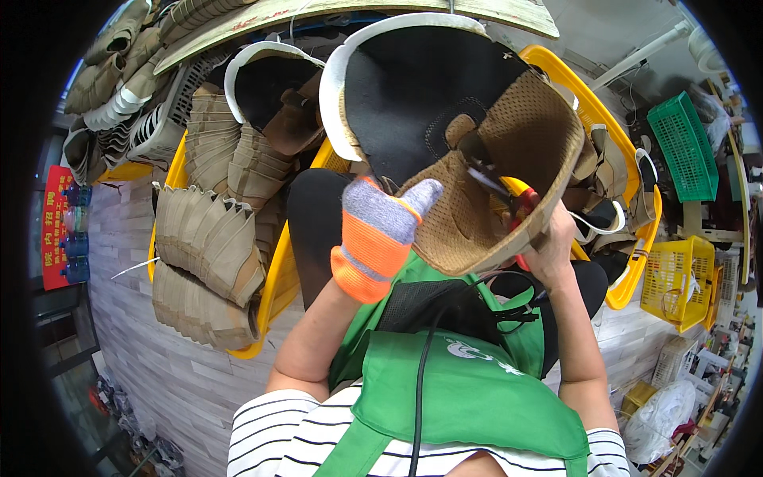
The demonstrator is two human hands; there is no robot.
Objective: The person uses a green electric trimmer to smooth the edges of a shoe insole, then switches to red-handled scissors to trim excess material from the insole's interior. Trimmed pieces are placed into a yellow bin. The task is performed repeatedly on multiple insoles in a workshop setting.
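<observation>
A brown mesh-lined shoe upper point(453, 203) with a black inner panel and a white edge is held up open before me. My left hand point(381, 238), in an orange and grey knit glove, grips its lower left edge, thumb on the mesh lining. Bare, my right hand point(551, 247) is at the upper's right side, closed on red-handled scissors or snips point(524, 203). The metal end of this tool reaches inside the upper; its tip is hard to make out. Part of my right hand's fingers is hidden by the upper.
Nested tan uppers point(208, 244) fill a yellow basket point(280, 286) on the left. Another yellow basket point(647, 238) holds loose uppers on the right. Beyond it stand a green crate point(682, 149) and a yellow crate point(679, 280). A worn board point(381, 13) crosses the top.
</observation>
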